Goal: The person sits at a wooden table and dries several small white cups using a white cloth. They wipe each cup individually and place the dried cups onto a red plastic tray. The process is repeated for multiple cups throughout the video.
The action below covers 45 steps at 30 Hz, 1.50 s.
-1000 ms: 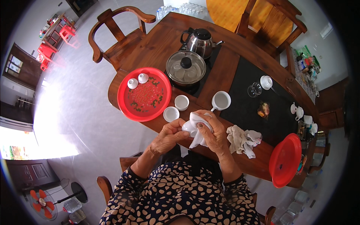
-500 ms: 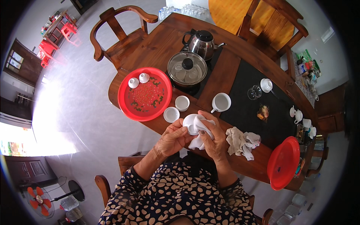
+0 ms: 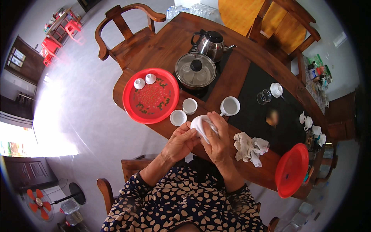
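My left hand (image 3: 179, 142) is closed on the edge of a small round white porcelain piece (image 3: 195, 122); whether it is a lid or a dish I cannot tell. A white cloth (image 3: 206, 129) covers much of it, pressed there by the bent fingers of my right hand (image 3: 217, 144). Just beyond my left hand stand two handleless white cups, one nearer (image 3: 178, 117) and one farther (image 3: 189, 106). To their right is a white mug-like cup (image 3: 230, 106) with a handle. Crumpled cloths (image 3: 251, 147) lie right of my right hand.
A red tray (image 3: 133, 104) holds two small upturned white cups (image 3: 139, 83). Behind are a glass-lidded pot (image 3: 189, 77) and a steel kettle (image 3: 210, 48). At right are a glass cup (image 3: 264, 96), a white cup (image 3: 276, 89) and a tilted red basin (image 3: 291, 170).
My right hand has shifted slightly up and turned over the porcelain piece, and the cloth now covers more of it. The hanging cloth end is gathered in. The view has shifted slightly.
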Motion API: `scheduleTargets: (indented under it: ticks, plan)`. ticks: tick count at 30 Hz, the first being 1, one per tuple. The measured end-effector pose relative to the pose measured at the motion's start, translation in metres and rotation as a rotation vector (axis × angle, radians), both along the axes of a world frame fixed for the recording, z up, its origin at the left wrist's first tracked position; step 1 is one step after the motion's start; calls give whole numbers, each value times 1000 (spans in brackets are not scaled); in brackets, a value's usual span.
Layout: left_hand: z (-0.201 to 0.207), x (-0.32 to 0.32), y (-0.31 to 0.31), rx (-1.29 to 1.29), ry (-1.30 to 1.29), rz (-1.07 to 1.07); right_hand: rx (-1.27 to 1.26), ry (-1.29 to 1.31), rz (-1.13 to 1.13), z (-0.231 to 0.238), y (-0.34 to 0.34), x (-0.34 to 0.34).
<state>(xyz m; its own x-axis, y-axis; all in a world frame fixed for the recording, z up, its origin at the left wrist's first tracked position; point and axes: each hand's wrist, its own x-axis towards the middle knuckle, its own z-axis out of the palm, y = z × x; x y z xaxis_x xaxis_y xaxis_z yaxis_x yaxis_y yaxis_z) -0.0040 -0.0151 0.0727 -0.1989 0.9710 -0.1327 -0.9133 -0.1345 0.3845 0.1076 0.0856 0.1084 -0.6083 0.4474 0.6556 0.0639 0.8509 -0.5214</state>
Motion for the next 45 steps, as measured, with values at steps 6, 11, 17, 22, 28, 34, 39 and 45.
scheduleTargets:
  ticks: [6,11,17,22,28,34,39,45]
  plan:
    - [2,5,4,-53,-27,38,-7,44,-32,-11,-13,13]
    - [14,11,9,-46,41,95,-154,84,-83,-11,-6,11]
    - [7,9,7,-126,-2,150,-139,88,-25,-16,-17,8]
    - [15,9,10,-105,-23,139,-116,134,-2,-21,-12,2]
    - [23,2,7,-94,-99,88,-383,209,61,-10,-10,-9]
    - [27,-14,6,-106,96,10,-692,169,200,-1,0,2]
    - [19,-26,0,-135,206,-117,-1165,84,195,9,13,7]
    - [10,-13,5,-264,22,5,-519,-34,44,5,1,-12]
